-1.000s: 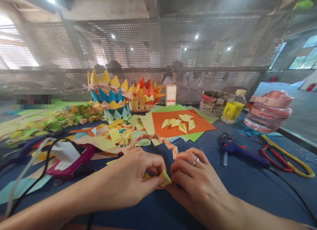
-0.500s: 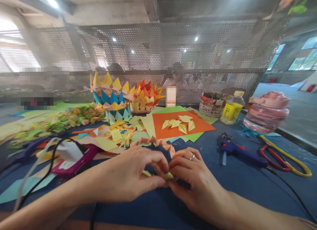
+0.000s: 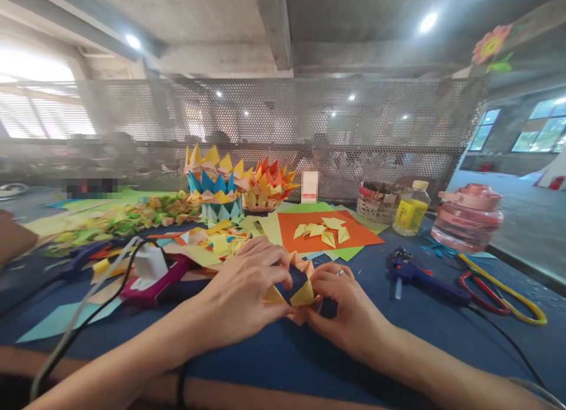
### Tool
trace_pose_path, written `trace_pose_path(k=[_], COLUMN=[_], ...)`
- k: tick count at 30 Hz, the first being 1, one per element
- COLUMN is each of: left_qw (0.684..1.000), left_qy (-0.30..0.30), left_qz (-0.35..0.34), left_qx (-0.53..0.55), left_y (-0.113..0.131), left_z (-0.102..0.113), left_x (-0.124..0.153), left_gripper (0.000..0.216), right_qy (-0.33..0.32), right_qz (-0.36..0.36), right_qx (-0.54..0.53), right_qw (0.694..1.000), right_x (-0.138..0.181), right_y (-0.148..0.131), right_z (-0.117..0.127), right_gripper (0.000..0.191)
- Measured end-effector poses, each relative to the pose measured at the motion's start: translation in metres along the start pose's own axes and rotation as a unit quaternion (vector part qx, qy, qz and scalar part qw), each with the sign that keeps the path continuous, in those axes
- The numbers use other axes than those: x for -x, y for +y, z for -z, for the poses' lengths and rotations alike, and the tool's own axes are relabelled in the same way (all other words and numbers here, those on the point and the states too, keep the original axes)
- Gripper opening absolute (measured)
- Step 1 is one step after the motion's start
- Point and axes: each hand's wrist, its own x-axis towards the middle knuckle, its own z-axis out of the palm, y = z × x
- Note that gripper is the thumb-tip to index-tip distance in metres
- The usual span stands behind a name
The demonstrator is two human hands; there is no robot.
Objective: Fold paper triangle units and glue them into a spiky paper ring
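Note:
Close in front of me is a small ring of folded paper (image 3: 301,265), peach with pointed tips along its far side. Yellow folded pieces (image 3: 304,294) sit on its near side. My left hand (image 3: 250,289) is closed on the ring's near left wall, thumb low and fingers curled over the top. From the right, my right hand (image 3: 349,307), with a ring on one finger, pinches the same wall by a yellow piece. Fingers hide part of the paper. Beyond it, several loose yellow folded pieces (image 3: 328,238) lie on an orange sheet (image 3: 292,239).
Glue gun (image 3: 424,280) and red-yellow scissors (image 3: 504,289) lie right. A yellow-labelled bottle (image 3: 409,214) and pink water jug (image 3: 469,221) stand behind them. Left are a purple power strip (image 3: 177,271) with cords and paper scraps (image 3: 216,245). Pointed paper baskets (image 3: 216,189) stand at the back.
The view has tilted upward and shifted slightly. My fingers have moved a little apart, so more of the paper ring's yellow near side shows; both hands remain on it.

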Motion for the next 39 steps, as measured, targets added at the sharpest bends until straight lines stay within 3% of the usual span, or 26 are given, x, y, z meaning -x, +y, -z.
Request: trace_pose_path(k=[10, 18, 39], left_qw=[0.999, 0.998, 0.999], left_qy=[-0.027, -0.01, -0.005], left_qz=[-0.038, -0.062, -0.05], left_qx=[-0.025, -0.005, 0.009], left_y=[0.004, 0.002, 0.001], left_z=[-0.005, -0.009, -0.012], left_x=[0.001, 0.003, 0.002], left_gripper=[0.011, 0.011, 0.012], right_qy=[-0.006, -0.027, -0.018], right_qz=[0.036, 0.06, 0.056], right_qx=[0.01, -0.017, -0.017], right_qw=[0.999, 0.998, 0.998], right_x=[0.004, 0.003, 0.004], right_y=[-0.005, 0.0, -0.003], right_z=[-0.002, -0.003, -0.001], right_gripper=[0.014, 0.012, 0.016])
